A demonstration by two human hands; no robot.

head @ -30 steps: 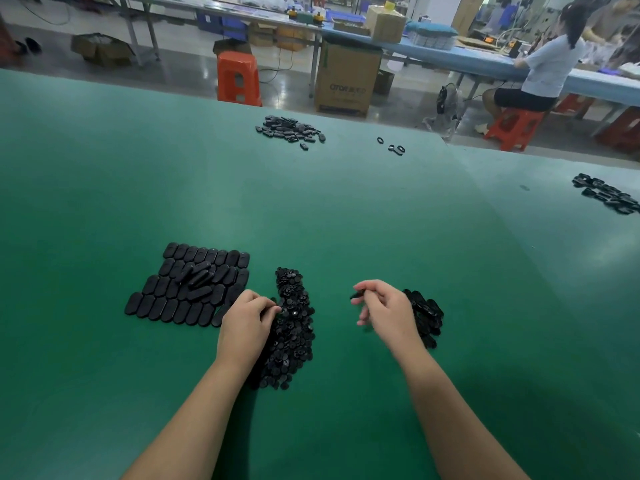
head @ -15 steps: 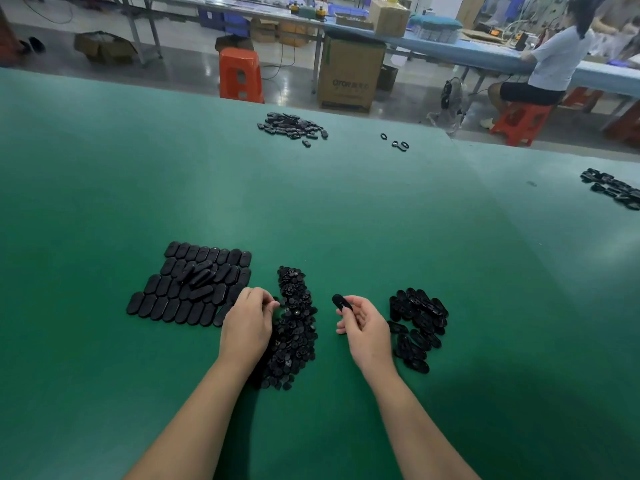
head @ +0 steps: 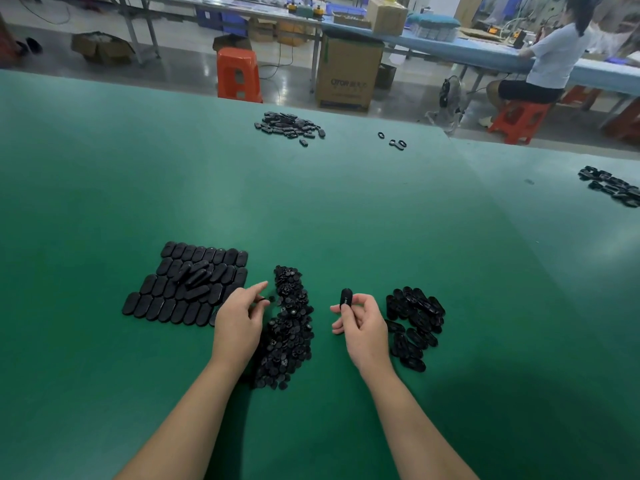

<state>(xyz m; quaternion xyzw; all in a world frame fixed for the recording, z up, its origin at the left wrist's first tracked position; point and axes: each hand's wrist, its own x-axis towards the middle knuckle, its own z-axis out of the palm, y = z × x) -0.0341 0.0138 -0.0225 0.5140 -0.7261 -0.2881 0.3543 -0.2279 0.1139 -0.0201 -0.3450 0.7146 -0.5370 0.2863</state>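
Head view, green worktop (head: 346, 209). Landmark: the heap of small parts (head: 289, 327), lying between the two hands.

Right hand (head: 363, 325): just right of the heap, raised off the worktop. Thumb and fingers are closed round an oval shell (head: 346, 297), which stands on end above the fingertips. A second ago this hand was further right, down over the pile of oval shells (head: 414, 323); it has since come back toward the heap with one shell picked out.

Left hand (head: 239, 318): at the heap's left edge. A second ago its fingers were curled down into the heap. Now the hand has lifted clear, forefinger stretched out, thumb and a finger pinching what looks like one small part (head: 264, 300). The piece is tiny, so the grip is not sharp enough to be sure of.

Left of the heap, well apart from the right hand: rows of ovals (head: 187, 289) laid flat edge to edge, a few loose ones on top.

Judgement: both picks are done, one piece per hand, and the hands are near each other but not touching. Next should be bringing the small part to the shell and seating it, then laying the shell with the rows. Risk: dropping the small part back into the heap.
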